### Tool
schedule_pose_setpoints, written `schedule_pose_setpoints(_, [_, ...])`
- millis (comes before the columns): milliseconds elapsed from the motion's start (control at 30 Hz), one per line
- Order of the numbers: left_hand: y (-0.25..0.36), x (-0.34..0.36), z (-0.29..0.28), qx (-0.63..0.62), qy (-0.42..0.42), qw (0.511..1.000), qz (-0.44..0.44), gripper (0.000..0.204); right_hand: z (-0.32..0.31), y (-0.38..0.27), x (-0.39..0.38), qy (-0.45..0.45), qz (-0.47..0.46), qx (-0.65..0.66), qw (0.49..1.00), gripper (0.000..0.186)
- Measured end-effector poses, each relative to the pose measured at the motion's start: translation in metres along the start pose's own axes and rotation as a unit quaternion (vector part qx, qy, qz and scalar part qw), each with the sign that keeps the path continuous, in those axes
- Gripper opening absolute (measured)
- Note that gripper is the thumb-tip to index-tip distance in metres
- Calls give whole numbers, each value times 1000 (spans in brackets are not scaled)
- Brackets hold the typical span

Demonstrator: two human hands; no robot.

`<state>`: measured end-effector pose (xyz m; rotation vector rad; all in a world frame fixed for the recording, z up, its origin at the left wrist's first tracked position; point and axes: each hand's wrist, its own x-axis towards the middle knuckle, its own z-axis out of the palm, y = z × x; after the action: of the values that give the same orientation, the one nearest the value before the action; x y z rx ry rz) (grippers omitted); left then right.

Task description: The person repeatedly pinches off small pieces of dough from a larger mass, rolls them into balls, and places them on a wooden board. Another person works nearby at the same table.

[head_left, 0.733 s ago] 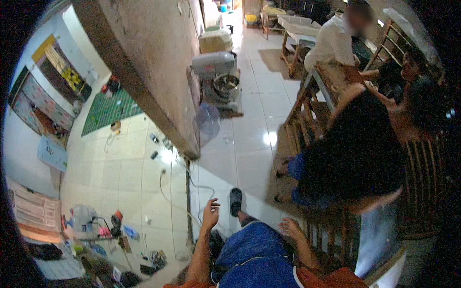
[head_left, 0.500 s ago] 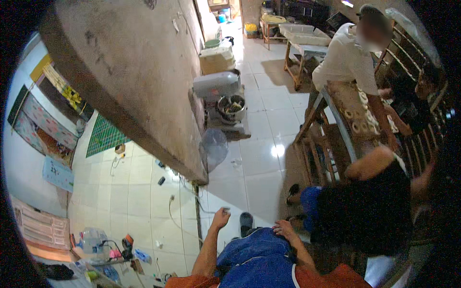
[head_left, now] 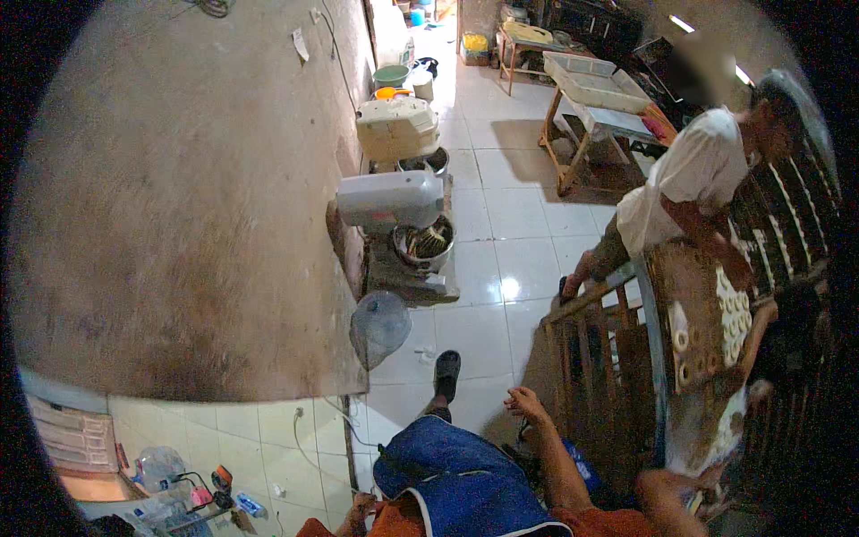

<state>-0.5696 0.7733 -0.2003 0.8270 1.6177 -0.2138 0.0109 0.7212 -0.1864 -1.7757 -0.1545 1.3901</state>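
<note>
My right hand [head_left: 526, 403] is held out ahead of my body above the floor, fingers loosely bent and apart, nothing in it. Low by my left hip hangs my left hand [head_left: 362, 506]; its fingers are too dim and small to read. Between them is the blue apron [head_left: 456, 479] I wear over orange clothing. One dark shoe [head_left: 446, 371] of mine is on the white tiles. The right hand is nearest to a wooden rack-like frame [head_left: 582, 340], without touching it. Beyond that stands a work table with pale dough rings [head_left: 735, 313] on a board.
A person in white [head_left: 689, 179] leans over the table; another person's arm [head_left: 667, 497] is close at my right. Along the left wall are a grey mixer [head_left: 389, 199], a metal bowl [head_left: 425, 242] and a clear plastic bag [head_left: 381, 322]. A cable [head_left: 344, 421] crosses the floor at left.
My view has moved forward past the wall's edge and the mixers look closer. The left hand has swung back to my hip, and the right has come forward off the apron.
</note>
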Motion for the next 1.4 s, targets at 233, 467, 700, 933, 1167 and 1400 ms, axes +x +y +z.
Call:
schedule_pose_setpoints(233, [305, 151, 30, 170, 65, 964, 195, 33, -130, 10, 133, 55, 118, -35, 991, 40])
schedule_pose_setpoints(467, [745, 182, 138, -12, -32, 928, 371, 28, -242, -31, 200, 73, 74, -161, 981, 33])
schedule_pose_setpoints(700, [845, 215, 192, 21, 7, 993, 113, 25, -331, -199, 375, -1, 18, -309, 951, 25])
schedule_pose_setpoints(933, [878, 255, 333, 53, -101, 991, 68, 29, -534, -459, 601, 194, -301, -557, 749, 28])
schedule_pose_setpoints(1167, [1036, 286, 373, 52, -50, 995, 63, 34, -454, -821, 759, 126, -176, -296, 930, 33])
schedule_pose_setpoints(1400, [1355, 459, 329, 148, -5, 974, 174, 42, -424, -1019, 821, 41, -135, -73, 987, 30])
